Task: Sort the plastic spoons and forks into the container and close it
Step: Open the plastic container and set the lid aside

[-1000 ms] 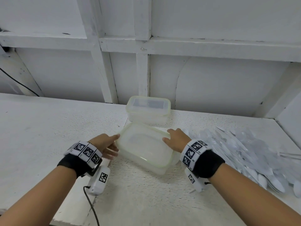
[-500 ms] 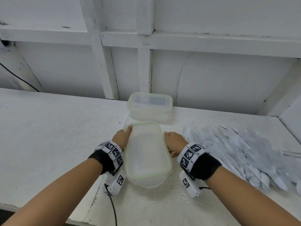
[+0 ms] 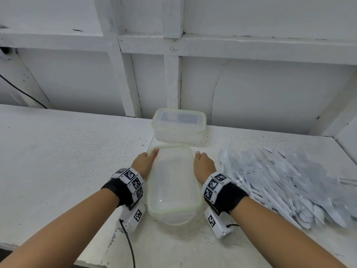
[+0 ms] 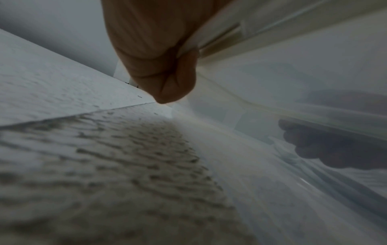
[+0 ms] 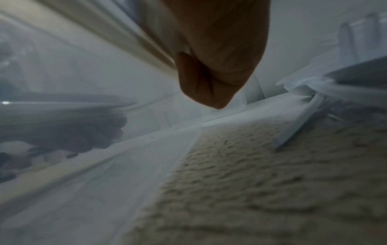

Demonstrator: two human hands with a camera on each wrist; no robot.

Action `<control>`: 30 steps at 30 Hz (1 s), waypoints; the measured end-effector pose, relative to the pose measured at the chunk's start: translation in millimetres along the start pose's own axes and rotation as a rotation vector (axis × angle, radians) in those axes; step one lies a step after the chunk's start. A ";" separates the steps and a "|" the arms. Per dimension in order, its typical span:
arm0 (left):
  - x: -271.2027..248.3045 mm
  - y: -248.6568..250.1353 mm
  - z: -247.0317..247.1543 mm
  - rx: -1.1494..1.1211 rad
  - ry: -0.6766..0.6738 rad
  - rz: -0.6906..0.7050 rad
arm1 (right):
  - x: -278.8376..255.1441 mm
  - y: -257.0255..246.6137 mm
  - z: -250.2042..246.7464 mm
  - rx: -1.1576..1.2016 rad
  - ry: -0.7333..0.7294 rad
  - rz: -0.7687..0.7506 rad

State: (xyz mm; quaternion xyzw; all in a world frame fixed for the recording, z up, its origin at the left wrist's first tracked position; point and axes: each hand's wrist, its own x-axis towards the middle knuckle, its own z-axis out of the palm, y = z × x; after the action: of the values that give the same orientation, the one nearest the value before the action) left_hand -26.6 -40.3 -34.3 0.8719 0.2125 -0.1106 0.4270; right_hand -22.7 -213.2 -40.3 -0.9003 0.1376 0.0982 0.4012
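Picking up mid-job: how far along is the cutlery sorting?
Nothing sorted yet. Both hands, left hand and right hand, grip the near container by its sides, lid on. The cutlery pile lies untouched beside it. Left: open, fill, close.

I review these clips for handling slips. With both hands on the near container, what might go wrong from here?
1. The left hand and right hand hold the near container only by its side edges; the smooth plastic may slip or tilt.
2. The cutlery pile lies close beside the right hand, so a sideways move might scatter it.
3. The far container sits just behind; a forward push could bump it.
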 end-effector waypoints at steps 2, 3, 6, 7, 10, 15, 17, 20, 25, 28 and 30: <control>-1.9 0.6 -2.3 -0.014 -0.016 0.007 | 0.3 0.3 -0.8 -0.015 -0.015 -0.001; -1.9 -0.7 -5.5 -0.034 -0.040 -0.003 | 0.7 0.1 -1.8 -0.027 -0.026 0.002; 5.2 -10.1 -15.5 -0.152 -0.144 -0.083 | -3.1 -1.6 -9.1 -0.085 -0.045 -0.023; 3.0 -10.1 -20.3 -0.220 -0.177 -0.122 | -6.3 -3.3 -13.3 -0.124 -0.046 -0.059; -10.7 -4.5 -35.9 -0.218 -0.298 -0.152 | -23.4 -12.7 -28.4 -0.269 -0.045 -0.253; -21.8 12.2 -59.4 -0.170 -0.314 -0.067 | -73.2 -39.7 -43.1 -0.457 -0.304 -0.561; -25.8 23.2 -64.1 -0.178 -0.297 -0.003 | -93.4 -44.6 -40.4 -0.567 -0.378 -0.621; -30.7 41.2 -65.1 -0.316 -0.283 0.075 | -110.0 -46.8 -35.4 -0.619 -0.311 -0.667; -32.8 53.2 -56.2 -0.546 -0.239 0.069 | -111.5 -52.4 -52.0 -0.412 -0.106 -0.687; -26.4 36.3 -45.7 -0.115 -0.140 0.016 | -103.8 -49.8 -71.8 -0.239 0.003 -0.682; -21.2 18.3 -36.3 0.120 -0.141 -0.010 | -93.9 -42.6 -84.7 -0.108 0.064 -0.623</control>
State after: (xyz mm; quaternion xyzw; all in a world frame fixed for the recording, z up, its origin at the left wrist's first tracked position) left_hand -36.4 -27.4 8.5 0.8849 0.1792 -0.1864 0.3875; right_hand -91.7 -233.5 72.1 -0.9217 -0.1375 -0.0504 0.3591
